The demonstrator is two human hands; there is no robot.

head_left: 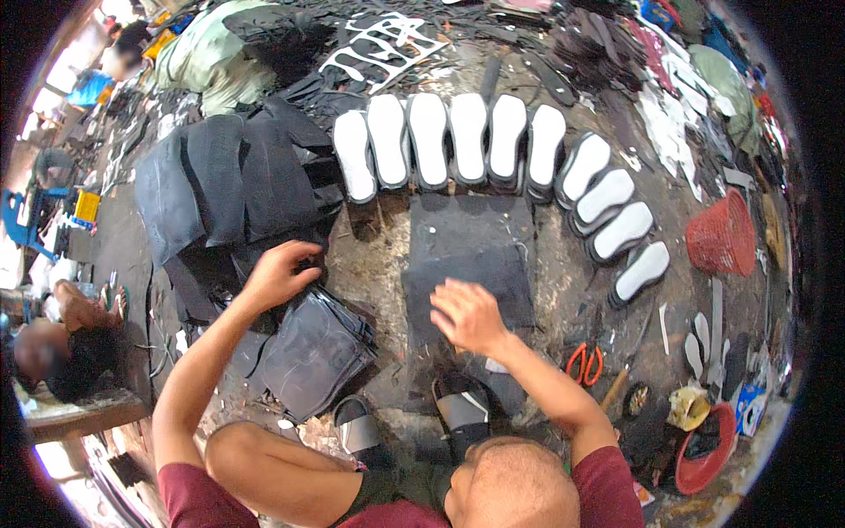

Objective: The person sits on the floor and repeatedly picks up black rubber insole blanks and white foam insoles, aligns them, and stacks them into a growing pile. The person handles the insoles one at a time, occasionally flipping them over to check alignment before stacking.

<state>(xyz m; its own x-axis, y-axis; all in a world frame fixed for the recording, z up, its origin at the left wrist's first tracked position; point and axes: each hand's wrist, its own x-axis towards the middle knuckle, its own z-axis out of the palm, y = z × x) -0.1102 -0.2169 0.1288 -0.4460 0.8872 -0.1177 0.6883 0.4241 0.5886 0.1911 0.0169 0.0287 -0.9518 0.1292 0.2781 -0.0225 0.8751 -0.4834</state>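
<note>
My left hand [283,275] is over the near edge of a pile of large black rubber sheets [242,176]. Its fingers are bent, with a gap between thumb and fingertips, and I see nothing held. Just nearer lies a stack of smaller cut black sheets [317,356]. In front of me a flat black sheet [471,273] lies on the floor, and my right hand [471,315] is over it, fingers stretched and nothing in them. Whether that palm touches the sheet, I cannot tell. Stacks of white-topped shoe soles [469,136] form an arc beyond and to the right.
To the right are a red plastic basket [722,233], orange-handled scissors [584,363] and a red basin [707,449]. White cut-out scraps [383,53] and dark offcuts cover the far floor. A seated person [75,343] is at the far left. My sandalled feet [462,407] are close to the sheet.
</note>
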